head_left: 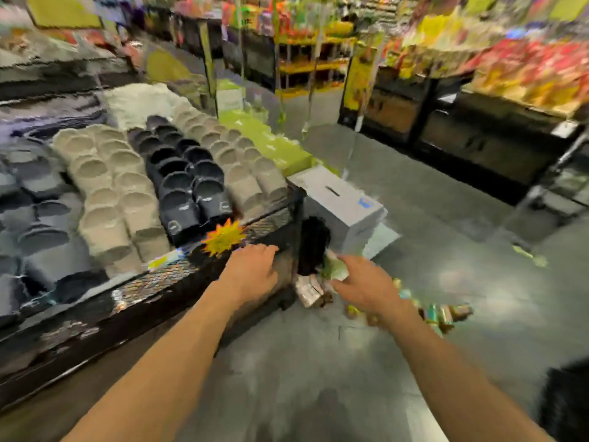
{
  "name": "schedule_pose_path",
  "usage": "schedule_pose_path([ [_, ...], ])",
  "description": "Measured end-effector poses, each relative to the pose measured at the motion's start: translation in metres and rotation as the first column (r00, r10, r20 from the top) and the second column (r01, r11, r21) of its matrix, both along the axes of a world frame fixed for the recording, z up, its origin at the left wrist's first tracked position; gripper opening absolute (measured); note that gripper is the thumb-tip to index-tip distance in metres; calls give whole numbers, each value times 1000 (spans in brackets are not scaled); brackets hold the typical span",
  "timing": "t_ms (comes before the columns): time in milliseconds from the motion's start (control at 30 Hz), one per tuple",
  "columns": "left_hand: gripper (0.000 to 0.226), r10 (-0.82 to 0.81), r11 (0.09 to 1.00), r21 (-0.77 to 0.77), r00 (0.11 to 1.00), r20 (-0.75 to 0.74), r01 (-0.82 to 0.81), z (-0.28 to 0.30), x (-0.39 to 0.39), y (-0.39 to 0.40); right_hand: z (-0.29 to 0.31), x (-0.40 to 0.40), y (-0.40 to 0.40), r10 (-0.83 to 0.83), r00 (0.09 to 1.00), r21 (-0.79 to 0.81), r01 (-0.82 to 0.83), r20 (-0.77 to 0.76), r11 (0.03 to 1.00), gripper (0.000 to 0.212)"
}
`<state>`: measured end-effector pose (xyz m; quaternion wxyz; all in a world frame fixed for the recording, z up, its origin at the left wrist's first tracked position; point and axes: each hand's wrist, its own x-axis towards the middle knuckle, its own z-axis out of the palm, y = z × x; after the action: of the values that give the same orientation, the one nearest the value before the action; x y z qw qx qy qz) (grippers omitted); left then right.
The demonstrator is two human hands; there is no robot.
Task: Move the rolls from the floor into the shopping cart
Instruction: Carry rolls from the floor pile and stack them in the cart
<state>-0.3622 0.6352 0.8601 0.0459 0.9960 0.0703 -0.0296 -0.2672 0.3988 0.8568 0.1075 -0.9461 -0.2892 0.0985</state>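
Observation:
The picture is smeared by motion. Several rolls lie on the grey floor: a pale bundle (308, 292) by the foot of the display table and a colourful row (441, 314) behind my right wrist. My right hand (363, 283) reaches forward and low, with thumb and forefinger either side of a pale green roll (334, 267), which it seems to pinch. My left hand (255, 271) hovers at the table's black mesh corner (280, 224), fingers relaxed, holding nothing. I cannot make out a shopping cart for certain.
A black mesh display table (153, 282) full of beige and black slippers fills the left. A grey box (344, 202) stands on the floor beyond the corner. Store shelves (478, 138) line the right and back. A dark shape (567, 406) sits at the lower right edge.

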Motion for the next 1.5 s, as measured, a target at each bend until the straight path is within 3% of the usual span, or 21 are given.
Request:
schedule_pose_path([
  [133,61,-217,976,-19,976,-8,217,0,97,-72,-11,33,-104,-297,955,17,297,-8,955,65],
  [333,63,-465,885,-54,885,-40,462,-11,208,-166,-8,66,-209,-634,770,17,637,-73,771,67],
  [567,65,-643,761,-119,765,-9,638,-20,334,-243,1,129,-258,-789,609,7,792,-81,610,69],
  [700,68,-755,656,-44,653,-61,754,-25,405,-281,8,173,-270,-840,534,-23,843,-99,538,74],
  [833,68,-786,618,-112,614,-65,778,-34,457,-309,12,214,-288,-875,474,-52,876,-94,480,74],
  [1033,65,-783,622,-150,609,-128,769,-64,521,-344,2,274,-320,-890,439,-89,888,-119,450,74],
  [1367,63,-724,686,-136,652,-223,715,-99,619,-426,-68,417,-406,-815,538,-131,811,-217,571,75],
  [1500,63,-744,644,-30,616,-258,765,-134,660,-471,-116,470,-441,-789,555,-159,782,-263,603,74],
])
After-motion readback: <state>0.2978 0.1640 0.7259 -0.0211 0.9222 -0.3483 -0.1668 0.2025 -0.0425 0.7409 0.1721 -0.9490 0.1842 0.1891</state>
